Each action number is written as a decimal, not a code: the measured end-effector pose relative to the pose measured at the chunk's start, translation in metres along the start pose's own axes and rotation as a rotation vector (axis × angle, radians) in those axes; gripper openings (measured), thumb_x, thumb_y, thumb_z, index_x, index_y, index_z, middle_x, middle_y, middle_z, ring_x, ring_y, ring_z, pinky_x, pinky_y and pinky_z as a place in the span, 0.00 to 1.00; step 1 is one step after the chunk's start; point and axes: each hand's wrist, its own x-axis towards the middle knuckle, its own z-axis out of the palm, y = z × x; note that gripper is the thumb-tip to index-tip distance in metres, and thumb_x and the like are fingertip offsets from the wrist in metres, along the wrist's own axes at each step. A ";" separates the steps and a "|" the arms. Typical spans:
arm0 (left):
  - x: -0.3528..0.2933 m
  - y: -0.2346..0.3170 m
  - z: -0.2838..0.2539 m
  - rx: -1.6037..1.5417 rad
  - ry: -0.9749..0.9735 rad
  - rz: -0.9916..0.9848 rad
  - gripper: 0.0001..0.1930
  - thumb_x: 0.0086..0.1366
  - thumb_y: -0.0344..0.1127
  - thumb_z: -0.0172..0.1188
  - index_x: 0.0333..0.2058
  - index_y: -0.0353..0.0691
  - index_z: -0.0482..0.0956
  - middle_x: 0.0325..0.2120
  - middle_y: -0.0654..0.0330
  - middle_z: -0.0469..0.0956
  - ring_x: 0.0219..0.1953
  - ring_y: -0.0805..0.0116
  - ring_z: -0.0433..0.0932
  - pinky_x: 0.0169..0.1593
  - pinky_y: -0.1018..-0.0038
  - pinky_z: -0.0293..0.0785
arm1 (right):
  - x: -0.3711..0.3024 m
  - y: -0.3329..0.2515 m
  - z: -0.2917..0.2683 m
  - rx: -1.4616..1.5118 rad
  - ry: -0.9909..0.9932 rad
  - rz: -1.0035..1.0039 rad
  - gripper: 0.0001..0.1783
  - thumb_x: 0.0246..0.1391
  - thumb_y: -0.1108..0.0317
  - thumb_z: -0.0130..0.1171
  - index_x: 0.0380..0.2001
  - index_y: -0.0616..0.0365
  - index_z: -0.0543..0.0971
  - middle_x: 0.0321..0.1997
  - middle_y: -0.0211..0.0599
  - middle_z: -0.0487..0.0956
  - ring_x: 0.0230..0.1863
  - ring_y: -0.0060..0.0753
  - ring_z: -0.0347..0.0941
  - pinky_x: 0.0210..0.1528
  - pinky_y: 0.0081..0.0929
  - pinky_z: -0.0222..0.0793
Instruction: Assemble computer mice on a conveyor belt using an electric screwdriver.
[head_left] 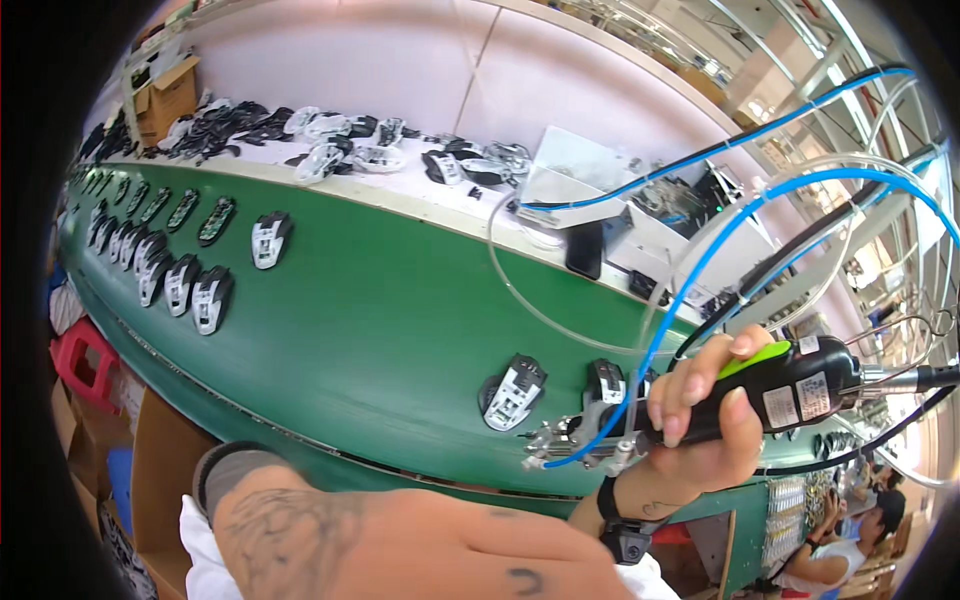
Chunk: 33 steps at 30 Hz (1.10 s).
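Observation:
My right hand (712, 455) is wrapped round a black electric screwdriver (832, 368) with a green lever. The tool lies nearly level, its metal nose pointing left over the green conveyor belt (400, 300). A blue air hose (690, 285) loops up from the nose. Just beyond the nose sits a partly assembled computer mouse (515, 393), grey-white and black, apart from the tool. A second mouse (605, 380) stands behind the screwdriver, partly covered. My left hand (490, 540) and tattooed forearm stretch large across the lower edge; its fingers are hidden.
Several mouse bodies (210, 300) and green circuit boards (217, 220) line the belt's left. Mouse shells (325, 150) heap on the white shelf behind, near a white box (575, 160) and dark phone (585, 250). A red stool (85, 360) stands left; a person (840, 550) sits lower right.

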 end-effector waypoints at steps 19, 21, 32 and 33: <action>-0.034 -0.032 0.005 -1.235 0.265 0.020 0.12 0.59 0.19 0.46 0.24 0.39 0.77 0.37 0.50 0.65 0.38 0.58 0.68 0.59 0.46 0.48 | 0.003 0.004 0.001 -0.110 0.057 -0.057 0.22 0.46 0.67 0.58 0.42 0.62 0.62 0.23 0.40 0.70 0.11 0.22 0.62 0.13 0.19 0.61; -0.045 -0.042 -0.038 -1.018 -0.072 -0.224 0.12 0.59 0.19 0.47 0.23 0.39 0.77 0.37 0.51 0.66 0.37 0.62 0.67 0.53 0.60 0.60 | 0.004 0.007 0.003 -0.063 0.040 -0.063 0.22 0.46 0.67 0.58 0.41 0.63 0.62 0.23 0.41 0.70 0.11 0.22 0.62 0.13 0.19 0.61; -0.053 -0.004 -0.001 -1.330 0.045 -0.259 0.07 0.63 0.28 0.52 0.33 0.38 0.80 0.41 0.45 0.67 0.42 0.54 0.69 0.50 0.61 0.64 | -0.002 0.005 0.005 -0.115 0.069 -0.044 0.22 0.46 0.65 0.57 0.41 0.62 0.62 0.22 0.39 0.69 0.11 0.21 0.62 0.12 0.18 0.60; -0.054 -0.001 0.000 -1.436 0.083 -0.306 0.06 0.63 0.27 0.53 0.32 0.40 0.80 0.42 0.45 0.66 0.43 0.53 0.69 0.53 0.56 0.61 | -0.003 0.005 0.006 -0.121 0.078 -0.049 0.22 0.46 0.65 0.57 0.42 0.62 0.62 0.22 0.39 0.68 0.11 0.21 0.62 0.12 0.18 0.59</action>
